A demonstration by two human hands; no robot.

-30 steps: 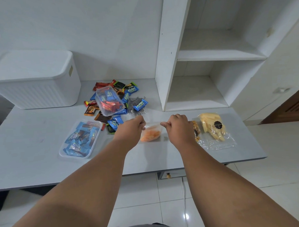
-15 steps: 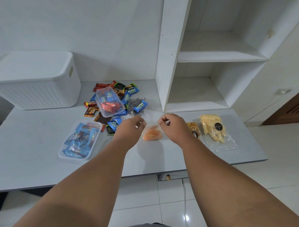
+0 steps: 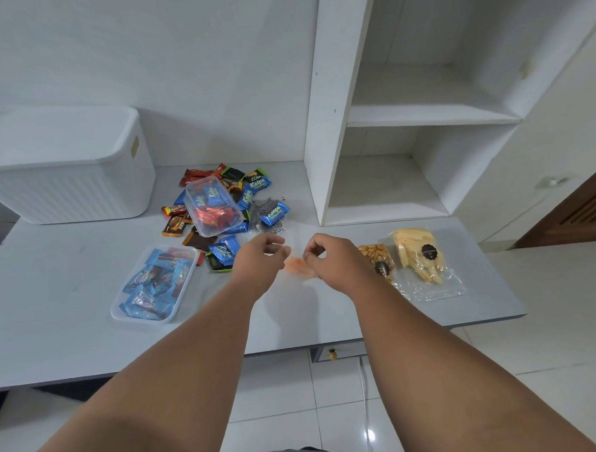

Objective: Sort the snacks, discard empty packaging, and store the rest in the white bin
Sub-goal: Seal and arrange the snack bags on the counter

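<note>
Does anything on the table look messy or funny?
Yes. The clear tub sits tilted on top of the loose heap of snack packets near the middle, not flat on the table. A few dark specks lie beside the heap; what they are is unclear.

On the desk [image 3: 55,322] the storage bin [image 3: 65,174] stands back left, a heap of snack packets [image 3: 254,190] to its right with a tub [image 3: 212,205] on top, a filled tray [image 3: 152,283] before the heap, then rightward a snack pouch [image 3: 296,267], a nut bag [image 3: 376,256] and a bag of sticks [image 3: 415,255], before the shelf unit [image 3: 323,122].
</note>
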